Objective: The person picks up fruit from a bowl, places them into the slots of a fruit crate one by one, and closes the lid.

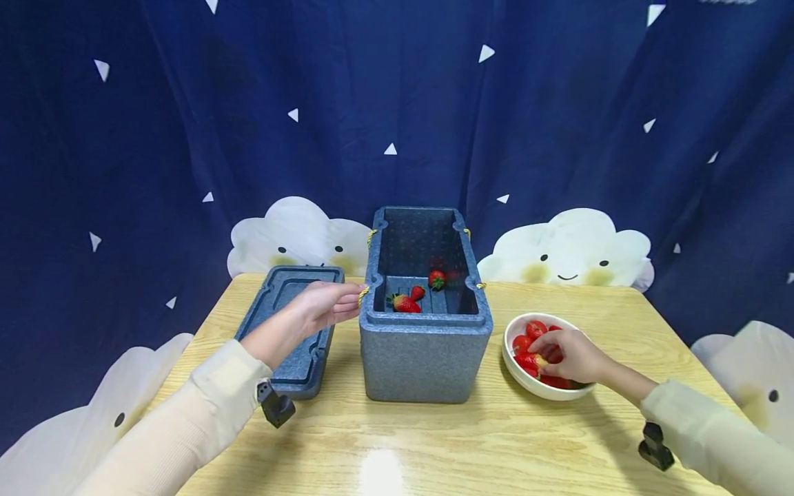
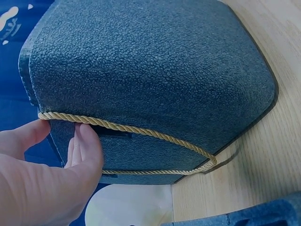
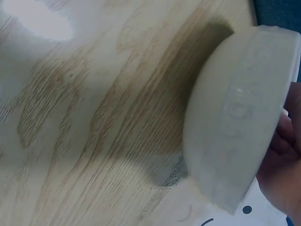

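My left hand (image 1: 325,303) rests against the left side of a blue-grey foam box (image 1: 424,365). In the left wrist view, its thumb touches the rim by a twisted gold cord (image 2: 141,132), and its fingertips meet the box wall just below that cord. Inside the box lie a large strawberry (image 1: 406,304), a smaller red one (image 1: 418,293) and another red fruit with a green top (image 1: 437,279). On the right, my right hand (image 1: 573,355) reaches into a white bowl (image 1: 546,393), thumb and fingers pinching a pale-topped strawberry (image 1: 538,359). The bowl hides its fingertips in the right wrist view.
Several more red fruits (image 1: 536,328) fill the bowl. Left of the box, the matching foam lid (image 1: 298,372) lies flat on the wooden table (image 1: 459,441). A dark blue curtain (image 1: 397,89) with white clouds hangs behind the table.
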`<state>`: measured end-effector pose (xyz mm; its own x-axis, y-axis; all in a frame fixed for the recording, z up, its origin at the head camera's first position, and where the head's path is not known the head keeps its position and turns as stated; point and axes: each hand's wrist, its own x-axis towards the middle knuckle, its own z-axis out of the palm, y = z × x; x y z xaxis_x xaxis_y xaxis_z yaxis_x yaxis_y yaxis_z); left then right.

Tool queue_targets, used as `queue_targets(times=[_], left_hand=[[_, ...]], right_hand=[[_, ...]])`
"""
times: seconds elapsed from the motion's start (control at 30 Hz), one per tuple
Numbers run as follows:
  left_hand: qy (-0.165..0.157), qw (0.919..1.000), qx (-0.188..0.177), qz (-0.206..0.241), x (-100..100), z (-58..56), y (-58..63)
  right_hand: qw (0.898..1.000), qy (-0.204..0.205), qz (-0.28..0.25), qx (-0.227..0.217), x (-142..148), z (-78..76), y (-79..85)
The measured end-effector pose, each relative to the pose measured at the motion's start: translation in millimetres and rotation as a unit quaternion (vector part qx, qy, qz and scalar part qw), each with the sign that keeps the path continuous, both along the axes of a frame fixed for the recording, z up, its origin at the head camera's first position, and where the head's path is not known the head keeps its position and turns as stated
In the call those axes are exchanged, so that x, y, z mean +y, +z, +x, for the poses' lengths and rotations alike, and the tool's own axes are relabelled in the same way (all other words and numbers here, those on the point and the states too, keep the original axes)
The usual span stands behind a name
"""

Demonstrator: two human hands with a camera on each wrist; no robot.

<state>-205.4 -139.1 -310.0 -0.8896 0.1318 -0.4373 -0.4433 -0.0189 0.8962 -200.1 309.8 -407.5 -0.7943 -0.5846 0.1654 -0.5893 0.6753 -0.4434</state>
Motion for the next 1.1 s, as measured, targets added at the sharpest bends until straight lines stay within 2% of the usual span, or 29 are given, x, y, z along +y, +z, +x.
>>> queue_targets(times=[0.1,0.27,0.43,0.6,0.73,0.97,1.1], left_hand=[[-0.002,1.0000,0.001,0.002,0,-0.3,-0.3],[-0.002,1.0000,0.005,-0.003,0,-0.2,-0.6],[0.004,0.9999,0.007,-0.006,0,-1.1,-0.5],[0.007,0.9999,0.003,-0.009,0,-0.9,0.5],[0.006,0.9999,0.001,-0.010,0,0.1,1.0],[0.013,0.9999,-0.002,-0.009,1,0.5,1.1],[0.011,0.9999,0.001,-0.003,1,0.6,1.0]], right_hand=[[0.998,-0.024,-0.016,-0.048,2,-0.9,-0.4],[0.989,-0.062,-0.061,-0.117,7,-2.2,2.0],[0.973,-0.107,-0.119,-0.169,11,-4.6,8.5],[0.956,-0.154,-0.149,-0.201,10,-7.4,17.1],[0.948,-0.168,-0.177,-0.205,9,-9.1,24.1],[0.950,-0.156,-0.211,-0.169,9,-14.5,37.3],[0.947,-0.154,-0.231,-0.161,6,-17.6,44.9]])
